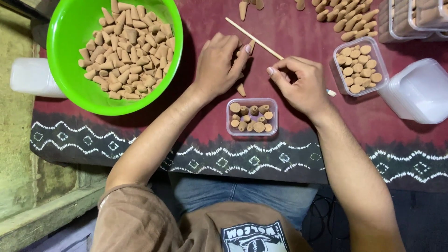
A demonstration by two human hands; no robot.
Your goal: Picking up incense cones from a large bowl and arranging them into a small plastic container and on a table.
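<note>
Two hands over a dark red cloth (298, 149). Left hand (218, 63) pinches one tan cone (250, 46) at its fingertips; right hand (303, 84) is closed on one thin wooden stick (252, 37), whose near end is hidden under the palm. One loose cone (241, 89) lies between the hands. Just below them, one clear box (252, 117) holds about eleven cones. One green bowl (70, 70), left of the left hand, holds a pile too dense to count. Right of the right hand, a second filled box (358, 66); stacked tubs (420, 91) are cut off.

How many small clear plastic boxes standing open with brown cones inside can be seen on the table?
2: one small clear plastic box near the table edge between the hands, another clear box right of the right hand. Closed stacked ones top right excluded.
</note>
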